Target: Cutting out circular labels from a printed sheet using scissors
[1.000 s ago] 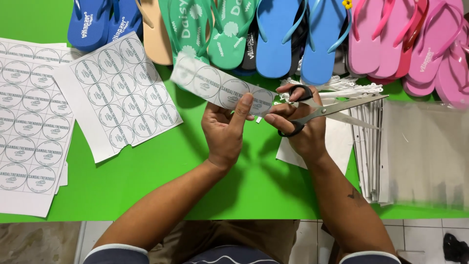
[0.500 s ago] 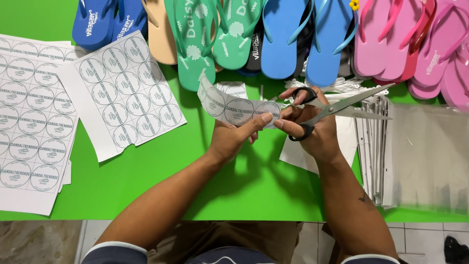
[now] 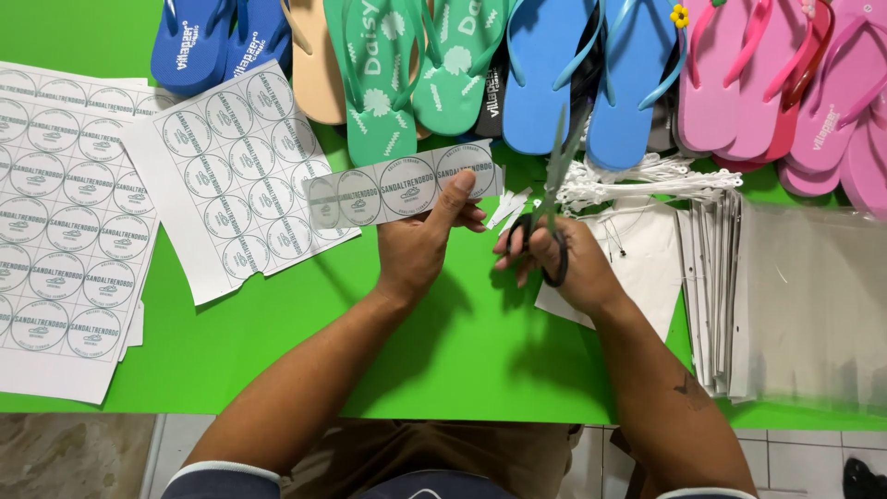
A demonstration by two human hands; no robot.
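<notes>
A long strip of round labels (image 3: 402,188) is held up by the left hand (image 3: 418,242), with the thumb pressed on its right part and the other fingers behind it; the strip is white with grey-green circles and it stays just above the green table (image 3: 443,351). The right hand (image 3: 559,263) is closed around the black handles of the scissors (image 3: 552,199), whose blades are pointed up and away from the person, just right of the strip's end. To the left of the left hand a sheet of the same round labels (image 3: 231,176) is laid, and further left a stack of such sheets (image 3: 60,222), cut off by the picture edge. Beyond both hands a row of flip-flops (image 3: 517,65) is placed, blue, beige, green, light blue and pink, only partly seen. Right of the right hand a pile of clear plastic bags (image 3: 804,296) is seen, and above it white strings (image 3: 647,180). Small white paper scraps (image 3: 506,208) are seen between the hands.
</notes>
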